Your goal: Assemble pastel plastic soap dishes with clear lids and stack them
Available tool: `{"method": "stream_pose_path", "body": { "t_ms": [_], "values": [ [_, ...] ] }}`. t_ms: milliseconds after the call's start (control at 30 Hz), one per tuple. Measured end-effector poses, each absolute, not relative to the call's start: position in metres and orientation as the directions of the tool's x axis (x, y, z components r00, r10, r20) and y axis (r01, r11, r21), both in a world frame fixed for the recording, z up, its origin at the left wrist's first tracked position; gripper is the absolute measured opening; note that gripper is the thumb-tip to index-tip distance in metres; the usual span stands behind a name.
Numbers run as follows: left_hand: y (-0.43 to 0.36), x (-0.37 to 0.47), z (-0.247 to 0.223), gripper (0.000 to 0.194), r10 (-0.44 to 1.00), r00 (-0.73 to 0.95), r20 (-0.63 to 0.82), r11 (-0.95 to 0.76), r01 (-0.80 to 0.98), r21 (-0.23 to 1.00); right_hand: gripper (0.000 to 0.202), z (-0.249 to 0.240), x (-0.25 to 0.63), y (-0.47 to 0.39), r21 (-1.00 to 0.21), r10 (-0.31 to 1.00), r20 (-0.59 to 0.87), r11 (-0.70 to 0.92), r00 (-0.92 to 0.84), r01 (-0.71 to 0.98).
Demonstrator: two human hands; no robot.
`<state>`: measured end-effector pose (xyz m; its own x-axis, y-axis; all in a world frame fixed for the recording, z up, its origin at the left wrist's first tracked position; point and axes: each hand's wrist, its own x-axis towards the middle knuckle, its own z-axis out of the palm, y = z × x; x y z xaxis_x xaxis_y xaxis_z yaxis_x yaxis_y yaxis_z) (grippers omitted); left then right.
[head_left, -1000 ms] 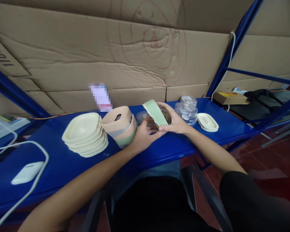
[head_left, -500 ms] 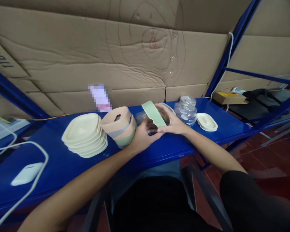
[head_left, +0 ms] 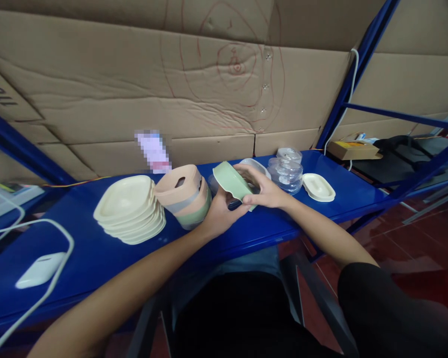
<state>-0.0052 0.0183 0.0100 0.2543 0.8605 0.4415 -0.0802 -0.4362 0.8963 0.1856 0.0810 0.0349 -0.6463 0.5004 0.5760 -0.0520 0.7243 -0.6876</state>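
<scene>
Between my hands, above the table, is a light green plastic piece (head_left: 232, 180), like a shallow cover with a wavy edge, held tilted. My right hand (head_left: 265, 190) grips its right end, thumb on the near edge and fingers over the far side. My left hand (head_left: 222, 213) is closed on its lower left side, with the fingers partly hidden behind it. Just left of my left hand stands a nested stack of peach, grey and green plastic covers (head_left: 182, 194). Clear plastic containers (head_left: 285, 174) are piled beyond my right hand.
A stack of cream plastic trays (head_left: 129, 206) stands at left on the blue table (head_left: 78, 248). Farther right lies another small cream tray stack (head_left: 318, 187). A white case (head_left: 41, 271) and white cable (head_left: 69, 238) lie at the left. A cardboard wall (head_left: 115, 74) rises behind.
The green piece has turned in my hands, so more of its broad outer face shows and its left end sits lower. Both hands stay in nearly the same place.
</scene>
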Motion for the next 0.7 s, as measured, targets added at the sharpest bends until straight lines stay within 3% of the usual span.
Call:
{"method": "stream_pose_path", "body": {
  "t_ms": [100,200,300,367,467,567,700],
  "values": [
    [0.019,-0.006,0.011,0.073,0.874,0.258,0.412,-0.394,-0.118,0.911,0.074,0.042,0.189,0.078,-0.607,0.493,0.609,0.794,-0.622,0.035],
    [0.019,-0.008,0.012,0.071,0.891,0.270,0.363,-0.347,-0.109,0.932,0.056,0.055,0.203,0.081,-0.490,0.573,0.693,0.819,-0.437,0.298],
    [0.018,-0.008,0.010,0.064,0.901,0.282,0.330,-0.315,-0.097,0.944,0.041,0.072,0.227,0.092,-0.414,0.649,0.755,0.580,-0.090,0.701],
    [0.017,-0.007,0.008,0.062,0.902,0.295,0.316,-0.300,-0.100,0.949,0.047,0.081,0.243,0.099,-0.422,0.715,0.690,0.272,0.113,0.865],
    [0.017,-0.007,0.005,0.064,0.903,0.310,0.299,-0.278,-0.111,0.954,0.075,0.089,0.258,0.104,-0.409,0.849,0.435,-0.112,0.302,0.905],
    [0.018,-0.006,0.004,0.069,0.910,0.300,0.287,-0.260,-0.126,0.957,0.083,0.092,0.261,0.104,-0.364,0.929,0.219,-0.207,0.300,0.908],
    [0.019,-0.006,0.005,0.071,0.906,0.308,0.291,-0.263,-0.127,0.956,0.083,0.089,0.259,0.104,-0.316,0.955,0.156,-0.192,0.250,0.929]
  ]
}}
